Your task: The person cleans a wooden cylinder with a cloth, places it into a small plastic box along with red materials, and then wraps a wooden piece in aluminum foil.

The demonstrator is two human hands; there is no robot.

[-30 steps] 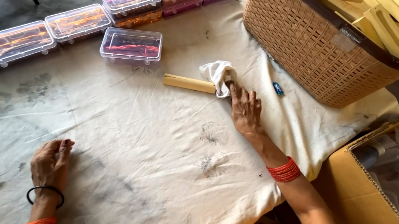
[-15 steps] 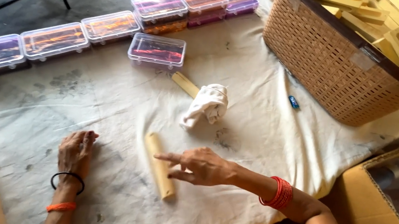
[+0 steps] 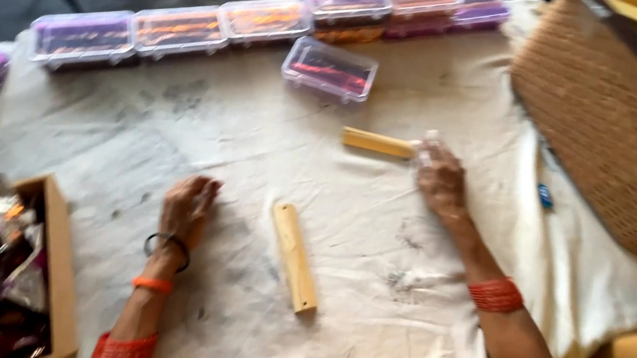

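- Wooden stick (image 3: 377,141) lies on the cloth (image 3: 255,153); right hand (image 3: 441,176) touches its end, grip blurred, cannot tell.
- Left hand (image 3: 188,206) flat, fingers open, empty.
- Second stick (image 3: 294,255) lies between the hands.

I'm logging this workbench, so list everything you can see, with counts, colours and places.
Wooden sticks: two, pale yellow, one mid-cloth, one by the right hand.
Clear lidded boxes: about eight, purple, orange and red contents, along the far edge.
Cloth: one, stained off-white, covering the table.
Wicker basket: one, brown, far right.
Cardboard box: one, brown, lower left, shiny purple wrappings inside.
Left hand: flat on the cloth.
Right hand: at the far stick's end.
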